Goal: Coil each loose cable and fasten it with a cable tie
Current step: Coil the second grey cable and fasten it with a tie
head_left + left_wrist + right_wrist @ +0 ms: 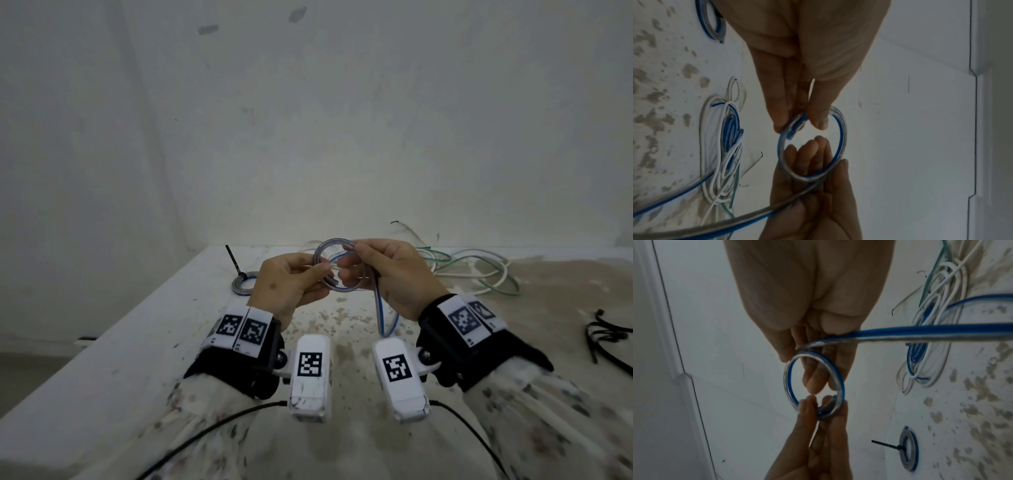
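Both hands were up above the table (144,329), working one blue-and-clear cable (840,129), which was wound into a small ring between them.

Left hand (287,284): thumb and fingers (781,112) pinched the ring's near side, where the cut end overlapped the loop. The end stuck out just inside the ring.

Right hand (390,274): thumb and fingers (816,379) gripped the opposite side of the ring, at the point where the free length left the coil. Some fingertips showed through the ring's opening. The free length ran from that grip down under the right wrist and back toward the pile.

Loose cable pile (479,270) (white, green, blue) lay near the table's far edge, behind the right hand, apart from both hands.

Finished coil (244,282) with a black cable tie (234,260) on it lay toward the far left corner, just beyond the left hand, not touched.

Black ties (603,337) lay at the table's right edge.
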